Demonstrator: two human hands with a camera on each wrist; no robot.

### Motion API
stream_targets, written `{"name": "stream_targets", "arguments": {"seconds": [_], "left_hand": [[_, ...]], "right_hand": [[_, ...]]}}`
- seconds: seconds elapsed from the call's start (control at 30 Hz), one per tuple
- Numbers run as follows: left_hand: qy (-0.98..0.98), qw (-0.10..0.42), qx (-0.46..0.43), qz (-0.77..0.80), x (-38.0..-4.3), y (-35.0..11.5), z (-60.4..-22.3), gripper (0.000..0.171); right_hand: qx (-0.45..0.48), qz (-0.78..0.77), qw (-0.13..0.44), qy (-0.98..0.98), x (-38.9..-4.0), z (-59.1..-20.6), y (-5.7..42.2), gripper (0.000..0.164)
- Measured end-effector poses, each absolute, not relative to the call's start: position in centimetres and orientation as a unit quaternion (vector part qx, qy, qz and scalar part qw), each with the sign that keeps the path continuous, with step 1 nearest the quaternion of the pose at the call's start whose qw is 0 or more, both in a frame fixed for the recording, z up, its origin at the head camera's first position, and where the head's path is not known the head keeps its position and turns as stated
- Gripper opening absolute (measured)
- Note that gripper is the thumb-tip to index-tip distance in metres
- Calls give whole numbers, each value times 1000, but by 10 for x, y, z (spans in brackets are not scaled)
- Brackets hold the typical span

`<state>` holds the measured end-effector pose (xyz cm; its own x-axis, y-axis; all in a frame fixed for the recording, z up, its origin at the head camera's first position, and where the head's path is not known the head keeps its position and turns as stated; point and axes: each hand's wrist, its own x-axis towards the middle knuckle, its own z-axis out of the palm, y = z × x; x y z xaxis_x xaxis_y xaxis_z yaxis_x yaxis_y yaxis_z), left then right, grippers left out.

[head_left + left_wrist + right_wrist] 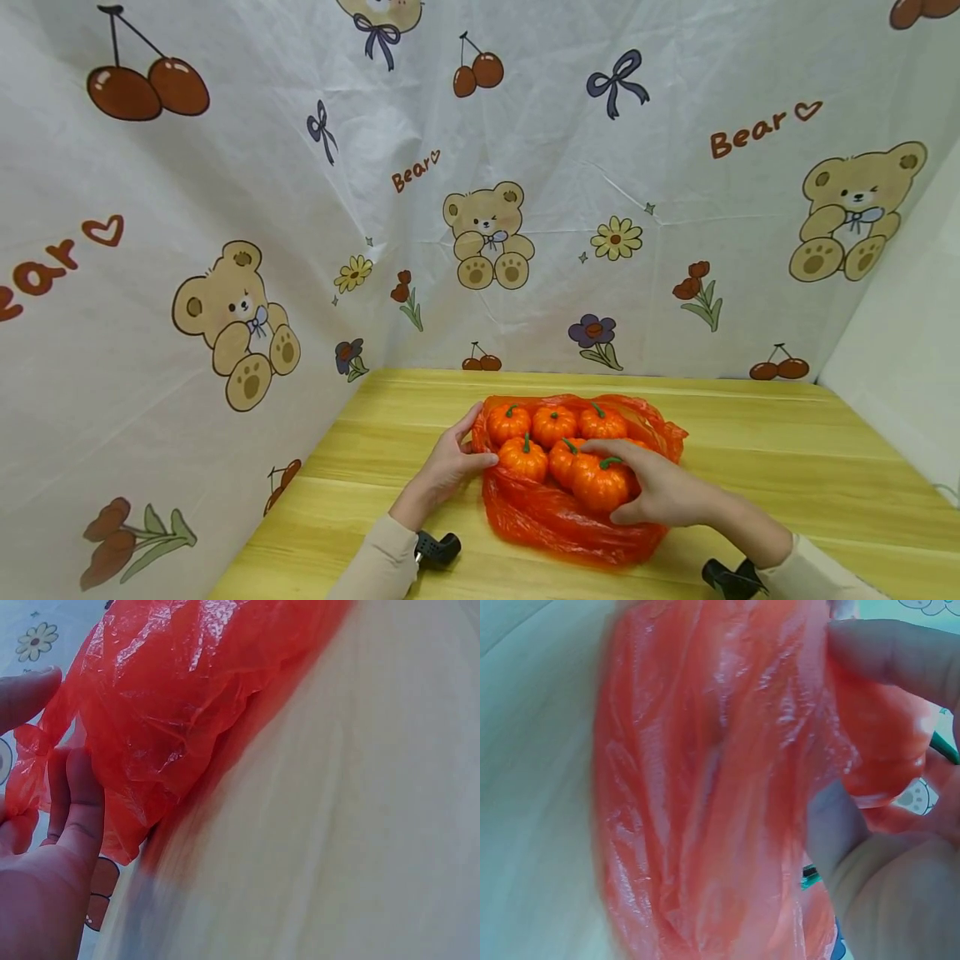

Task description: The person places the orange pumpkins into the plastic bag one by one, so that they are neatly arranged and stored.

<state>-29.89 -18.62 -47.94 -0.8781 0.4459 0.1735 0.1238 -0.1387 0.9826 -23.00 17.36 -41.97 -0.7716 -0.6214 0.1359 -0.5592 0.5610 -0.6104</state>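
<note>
A red plastic bag (577, 533) lies with its mouth facing up, holding several small orange pumpkins with green stems, such as one (555, 426) in the back row. My right hand (660, 487) grips the front right pumpkin (602, 483), fingers over its top and thumb low on its near side. In the right wrist view, bag film (712, 780) hides part of this pumpkin (885, 735). At the bag's left edge, my left hand (447, 462) holds the rim, thumb on the inner side and fingers outside. Film (165, 697) also shows beside these fingers (84, 799) in the left wrist view.
The bag rests on a yellow wood-grain table (780, 450). A white cloth printed with bears and flowers (555, 325) hangs behind and along the left. To the right is a plain white wall (900, 333). Black straps (437, 550) sit at both wrists.
</note>
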Motion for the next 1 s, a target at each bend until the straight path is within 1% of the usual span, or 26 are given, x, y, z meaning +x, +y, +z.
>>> {"name": "stream_targets", "arguments": {"seconds": [0.37,0.57,0.67,0.87,1.0], "left_hand": [[640,112,226,726,-298,-186,-478,108],[643,110,221,725,-297,-186,-478,108],[645,111,218,724,-297,-186,-478,108],[645,109,220,724,-297,-185,-477,108],[647,105,218,723,-298,-185,-478,107]], "right_hand": [[-339,-331,86,876,-226,-413,175,81],[-335,-324,123,876,-222,-411,177,66],[-328,-331,137,874,-223,-412,176,63],[-300,-345,134,879,-226,-415,175,68],[-301,-346,125,880,-227,-416,176,67]]}}
